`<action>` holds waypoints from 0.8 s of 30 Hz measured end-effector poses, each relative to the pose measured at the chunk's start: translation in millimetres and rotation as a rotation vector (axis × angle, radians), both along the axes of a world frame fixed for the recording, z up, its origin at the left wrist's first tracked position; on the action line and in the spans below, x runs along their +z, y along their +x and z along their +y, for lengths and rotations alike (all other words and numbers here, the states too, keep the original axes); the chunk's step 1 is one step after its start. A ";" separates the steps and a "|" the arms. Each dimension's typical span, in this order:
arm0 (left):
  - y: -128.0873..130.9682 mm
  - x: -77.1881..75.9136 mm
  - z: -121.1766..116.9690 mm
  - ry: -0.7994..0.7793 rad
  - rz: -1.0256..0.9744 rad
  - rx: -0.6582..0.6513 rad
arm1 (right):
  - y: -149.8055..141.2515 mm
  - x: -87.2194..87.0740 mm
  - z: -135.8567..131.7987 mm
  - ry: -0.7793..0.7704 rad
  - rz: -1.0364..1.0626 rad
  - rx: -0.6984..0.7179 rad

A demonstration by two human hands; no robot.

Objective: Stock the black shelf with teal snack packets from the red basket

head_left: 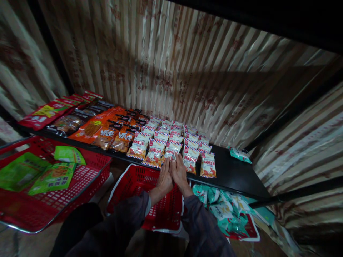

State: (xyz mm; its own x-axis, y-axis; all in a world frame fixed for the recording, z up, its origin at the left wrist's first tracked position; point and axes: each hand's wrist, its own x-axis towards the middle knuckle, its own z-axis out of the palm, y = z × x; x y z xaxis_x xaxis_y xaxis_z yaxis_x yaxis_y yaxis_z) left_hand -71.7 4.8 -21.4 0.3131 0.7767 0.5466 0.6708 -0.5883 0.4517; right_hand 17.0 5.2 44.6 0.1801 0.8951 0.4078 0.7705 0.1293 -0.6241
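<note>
My left hand (pixel 165 176) and my right hand (pixel 178 172) meet side by side at the front edge of a black shelf (pixel 233 175). Their fingers stretch forward and touch the lower part of a white and orange snack packet (pixel 173 147) in the front row. Neither hand is wrapped around it. Similar packets stand in rows on both sides, including one just right of my hands (pixel 190 159) and another at the row's right end (pixel 208 165). Below my wrists sits a red plastic basket (pixel 134 175) with a white rim; my forearms partly hide it.
Left along the shelf lie orange snack bags (pixel 92 125), dark bags (pixel 70 123) and red bags (pixel 44 112). A teal packet (pixel 239 155) lies at the shelf's right. One red basket (pixel 88 182) holds green packets (pixel 57 177); another holds teal packets (pixel 222 210). Black posts (pixel 49 46) frame the shelf.
</note>
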 end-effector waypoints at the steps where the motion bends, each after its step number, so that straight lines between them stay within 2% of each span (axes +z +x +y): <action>1: -0.7 0.5 0.2 0.004 0.005 0.011 | 0.4 1.5 -1.7 0.033 -0.022 0.008; 6: 0.4 8.8 -7.7 0.007 0.044 0.052 | 6.0 4.2 -23.1 0.161 -0.132 0.024; 12: 19.5 19.0 -27.0 0.017 0.096 -0.077 | 25.1 -11.0 -48.7 0.196 -0.110 -0.154; 16: 31.7 24.8 -25.5 0.058 0.143 -0.169 | 48.3 -14.8 -46.8 0.169 -0.165 -0.189; 20: 34.3 25.7 -21.3 0.046 0.221 -0.172 | 65.4 -18.4 -41.9 0.110 -0.191 -0.163; 24: 32.7 22.7 -21.6 0.021 0.260 -0.177 | 67.3 -17.4 -37.5 0.137 -0.161 -0.142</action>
State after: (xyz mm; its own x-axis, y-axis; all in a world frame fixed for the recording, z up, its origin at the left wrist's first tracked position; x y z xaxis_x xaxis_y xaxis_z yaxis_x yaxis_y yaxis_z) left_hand -39.0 -16.8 1.3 0.5741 0.6870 0.4456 0.6486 -0.7136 0.2646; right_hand 84.3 -32.2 27.1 0.2233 0.7998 0.5573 0.8751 0.0873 -0.4760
